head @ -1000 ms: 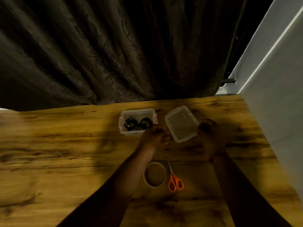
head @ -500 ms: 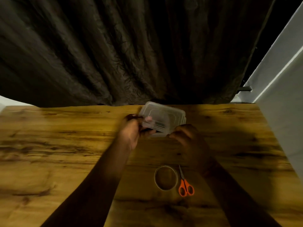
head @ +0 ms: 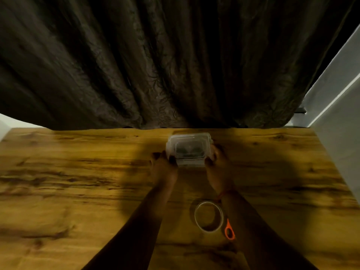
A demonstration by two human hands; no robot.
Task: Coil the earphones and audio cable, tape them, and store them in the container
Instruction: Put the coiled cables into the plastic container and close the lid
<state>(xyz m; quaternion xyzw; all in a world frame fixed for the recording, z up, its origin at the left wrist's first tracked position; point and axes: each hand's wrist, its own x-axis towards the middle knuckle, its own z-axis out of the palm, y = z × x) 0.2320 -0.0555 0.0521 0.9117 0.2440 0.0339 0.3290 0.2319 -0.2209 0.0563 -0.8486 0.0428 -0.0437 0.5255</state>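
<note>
Two hands, left grip [head: 162,166] and right grip [head: 218,162], clasping lidded container [head: 188,148] ends, long axis lying left-right

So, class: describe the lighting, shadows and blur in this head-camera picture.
Head view: dim, warm light; the hands cast a broad shadow on the table around the container; motion blur smears the wood grain at the left; wide-angle distortion bends the curtain.

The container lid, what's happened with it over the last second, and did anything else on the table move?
The lid went from lying off to the right of the open container to sitting on top of it. The left hand and right hand, which carried it over, now grip the container's two ends. The tape roll and orange scissors stayed where they were on the table.
</note>
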